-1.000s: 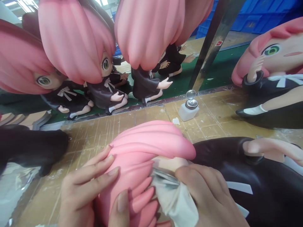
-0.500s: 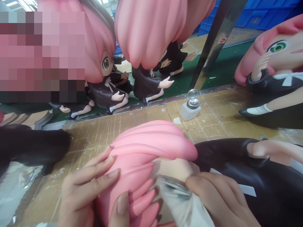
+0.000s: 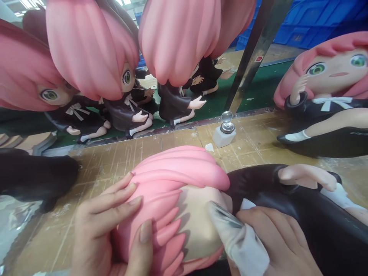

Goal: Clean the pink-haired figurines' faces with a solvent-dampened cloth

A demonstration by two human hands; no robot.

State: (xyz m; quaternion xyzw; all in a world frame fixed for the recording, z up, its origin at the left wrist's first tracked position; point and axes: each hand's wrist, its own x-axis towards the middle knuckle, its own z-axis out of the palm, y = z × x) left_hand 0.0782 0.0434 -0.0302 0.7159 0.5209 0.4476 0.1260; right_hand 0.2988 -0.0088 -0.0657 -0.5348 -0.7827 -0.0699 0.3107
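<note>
A large pink-haired figure [image 3: 175,172] in a black dress [image 3: 267,188] lies on its back across the bench, its face area [image 3: 195,220] blank beige with no eyes visible. My left hand [image 3: 115,226] grips the pink hair, fingers on top and thumb on the near side. In my right hand [image 3: 276,234] is a bunched white cloth [image 3: 241,241] with dark smudges, its tip against the lower face near the chin. Beyond the figure stands a white dispenser bottle [image 3: 224,136] with its metal lid raised.
Several finished pink-haired figures [image 3: 92,50] kneel on the green surface [image 3: 250,88] behind a metal post [image 3: 248,53]. Another figure [image 3: 327,84] sits at the right. A black piece [image 3: 37,176] lies at the left by clear plastic [image 3: 20,230]. Blue crates [image 3: 304,23] are stacked behind.
My right hand has moved the cloth right, from the middle of the face toward the chin, uncovering more beige surface. My left hand keeps its hold on the hair. The view has shifted slightly.
</note>
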